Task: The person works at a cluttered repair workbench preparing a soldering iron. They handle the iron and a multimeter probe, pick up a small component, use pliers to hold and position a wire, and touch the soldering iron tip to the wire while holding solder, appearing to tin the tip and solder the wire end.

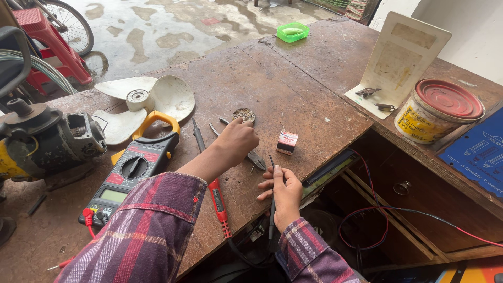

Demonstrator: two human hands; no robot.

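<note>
My left hand (237, 140) rests fingers-down on the wooden bench (293, 94), fingertips at a small round metal piece (243, 114) beside a pair of pliers (250, 153). My right hand (285, 195) lies at the bench's front edge and holds a thin black meter probe (271, 166) that points away from me. A red probe (219, 202) lies on the bench under my left forearm. The clamp meter (131, 173), black with a yellow jaw, sits to the left. A small red and white box (287, 142) stands just right of my hands.
A white fan blade (141, 99) and a motor (47, 139) lie at the left. At the right stand a red-lidded tin (437, 110), a cream board (401, 55) and a blue card (479, 149). A green tray (292, 32) is far back. Wires (377, 220) hang below.
</note>
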